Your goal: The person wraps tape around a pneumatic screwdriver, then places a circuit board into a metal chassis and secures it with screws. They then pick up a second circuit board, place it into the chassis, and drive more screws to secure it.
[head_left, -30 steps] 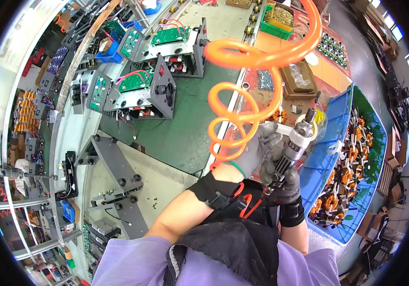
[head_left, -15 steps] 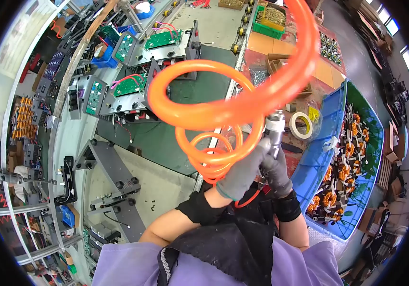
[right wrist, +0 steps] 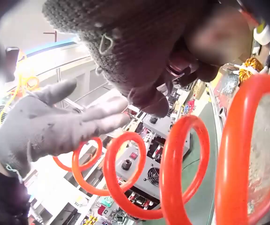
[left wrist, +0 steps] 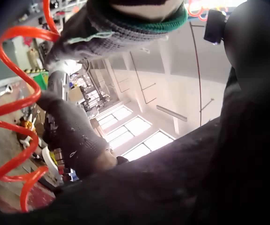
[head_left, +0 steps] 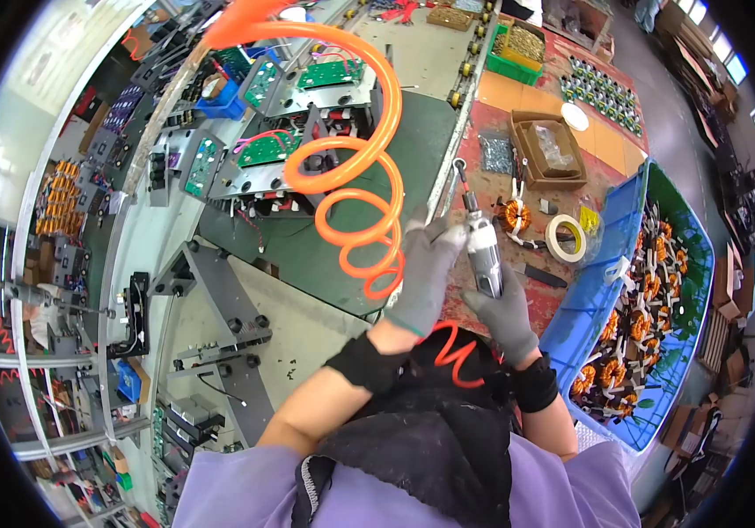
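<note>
In the head view a silver air screwdriver [head_left: 484,255] points away from the body, its thin bit over the edge of the red bench. My gloved right hand [head_left: 505,315] holds its lower end; the right wrist view shows the right-hand fingers [right wrist: 146,101] curled round it. On the other side is my gloved left hand [head_left: 428,275], fingertips right at the tool's upper body. Straight left-hand fingers [right wrist: 90,123] show in the right wrist view. An orange coiled air hose [head_left: 355,198] hangs left of the hands. Nearby lie a copper-wound coil [head_left: 516,215] and a tape roll [head_left: 565,239].
At the right stands a blue crate [head_left: 590,286] with many copper-wound coils. Cardboard boxes [head_left: 546,151] and a green bin [head_left: 511,66] of small parts are further back. On the left, metal units with green circuit boards [head_left: 269,150] and a grey bracket [head_left: 219,295] sit on the line.
The screwdriver has swung from pointing up-right to pointing slightly left. My left hand has moved from across the tool to its left side, fingers straighter. The hose coils have shifted left.
</note>
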{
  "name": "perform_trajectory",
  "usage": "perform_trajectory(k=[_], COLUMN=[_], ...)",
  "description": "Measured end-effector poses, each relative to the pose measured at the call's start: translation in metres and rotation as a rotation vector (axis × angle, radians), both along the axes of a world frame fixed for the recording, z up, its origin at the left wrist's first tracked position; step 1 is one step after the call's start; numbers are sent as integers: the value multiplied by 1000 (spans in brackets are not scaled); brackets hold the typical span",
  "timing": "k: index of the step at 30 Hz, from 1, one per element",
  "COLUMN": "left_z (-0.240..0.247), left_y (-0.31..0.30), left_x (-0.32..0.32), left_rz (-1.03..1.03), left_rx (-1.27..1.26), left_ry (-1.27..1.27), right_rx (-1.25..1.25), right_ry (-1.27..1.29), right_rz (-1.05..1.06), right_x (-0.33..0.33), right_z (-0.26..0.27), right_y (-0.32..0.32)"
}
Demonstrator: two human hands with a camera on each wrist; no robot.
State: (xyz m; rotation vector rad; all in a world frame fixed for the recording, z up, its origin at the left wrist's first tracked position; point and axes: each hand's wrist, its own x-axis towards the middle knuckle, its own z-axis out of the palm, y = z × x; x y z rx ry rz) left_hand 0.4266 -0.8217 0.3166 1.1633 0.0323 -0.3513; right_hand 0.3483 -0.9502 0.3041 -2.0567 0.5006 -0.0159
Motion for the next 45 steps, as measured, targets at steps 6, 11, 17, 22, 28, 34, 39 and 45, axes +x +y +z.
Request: perform_trajectory(k=[6, 11, 17, 22, 28, 34, 39, 45], left_z=[21, 15, 10, 15, 99, 81, -102, -165], left_y=[4, -7, -28, -24, -13, 129, 247, 275], left_x=[15, 8, -22, -43, -73, -82, -139, -182], left_rz=[-370, -125, 241, 38, -319, 237, 902, 750], left_rx=[-518, -294, -160, -218, 135, -120, 993, 1420], left_ry=[195, 185, 117, -98, -747, -613, 146, 292], right_rx=[1015, 654, -262, 564, 349, -231, -732, -800], right_ry=[138, 117, 48, -21, -236, -157, -121, 165], right_rz=[301, 109, 125, 281, 424, 865, 1194, 1400], right_x=[-17, -20, -31, -50, -58, -13, 32, 29], right_z=[4, 14, 14, 36, 37, 61, 10, -17], right_y=[4, 18, 35, -4, -38, 27, 83, 130])
